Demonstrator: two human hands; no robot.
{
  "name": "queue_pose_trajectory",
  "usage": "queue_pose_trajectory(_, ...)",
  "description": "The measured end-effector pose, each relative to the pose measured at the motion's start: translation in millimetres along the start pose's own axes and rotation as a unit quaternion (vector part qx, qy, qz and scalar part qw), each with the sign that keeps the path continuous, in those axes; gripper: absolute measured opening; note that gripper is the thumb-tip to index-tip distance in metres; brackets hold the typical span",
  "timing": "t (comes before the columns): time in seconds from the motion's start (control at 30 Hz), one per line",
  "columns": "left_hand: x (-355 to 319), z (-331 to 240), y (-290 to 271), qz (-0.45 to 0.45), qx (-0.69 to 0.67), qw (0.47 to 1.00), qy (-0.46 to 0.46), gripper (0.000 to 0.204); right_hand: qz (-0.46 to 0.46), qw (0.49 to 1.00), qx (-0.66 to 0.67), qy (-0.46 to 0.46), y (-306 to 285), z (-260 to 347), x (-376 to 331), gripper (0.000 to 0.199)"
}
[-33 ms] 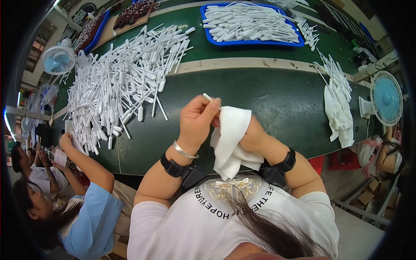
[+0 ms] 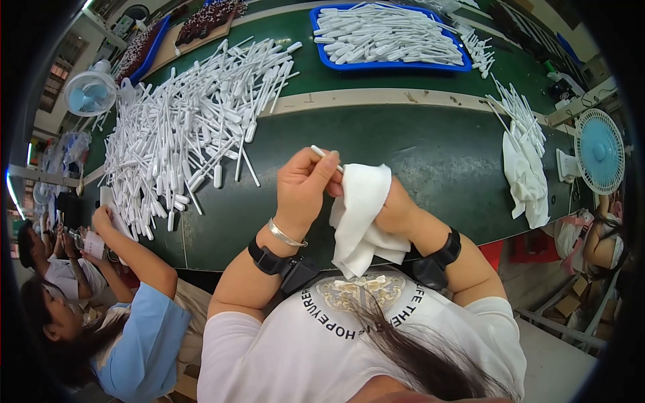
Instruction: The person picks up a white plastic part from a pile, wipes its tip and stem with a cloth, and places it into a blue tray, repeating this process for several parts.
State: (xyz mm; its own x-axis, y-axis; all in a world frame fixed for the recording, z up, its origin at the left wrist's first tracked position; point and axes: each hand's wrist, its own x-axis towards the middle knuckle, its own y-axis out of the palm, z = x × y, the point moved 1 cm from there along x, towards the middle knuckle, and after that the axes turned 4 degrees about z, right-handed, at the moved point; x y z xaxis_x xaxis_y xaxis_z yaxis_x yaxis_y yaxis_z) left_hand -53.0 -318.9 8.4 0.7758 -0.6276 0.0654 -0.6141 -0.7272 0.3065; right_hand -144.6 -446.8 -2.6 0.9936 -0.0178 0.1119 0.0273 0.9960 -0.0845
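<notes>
My left hand (image 2: 306,180) is closed, pinching a thin white plastic stick (image 2: 318,152) whose tip pokes up past the thumb. The other end of that stick runs into a folded white cloth (image 2: 366,191). My right hand (image 2: 398,209) is closed on the cloth, which hides most of its fingers and hangs down toward my shirt. Left of my hands lies a large loose heap of similar white plastic sticks (image 2: 181,131) with wider, rounded ends.
A blue tray (image 2: 403,68) full of the sticks stands on the far side of the green table (image 2: 430,127). At right lie another white cloth (image 2: 525,178), more sticks (image 2: 521,121) and a fan (image 2: 599,151). A co-worker's arm (image 2: 138,252) reaches in at left.
My right hand and the cloth have shifted very slightly right. A bit more of the stick shows between my left fingers and the cloth.
</notes>
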Motion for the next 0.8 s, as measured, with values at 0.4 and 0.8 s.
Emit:
queue_pose_trajectory(0.4,-1,-8,-6,-0.017,-0.088,0.996,0.030,0.008,-0.037,0.967,0.238,0.085,-12,-11,-3,0.021)
queue_pose_trajectory(0.8,1,-26,-24,0.119,0.162,0.974,-0.107,0.006,-0.166,0.962,0.219,-0.001,-40,-2,-7,0.017)
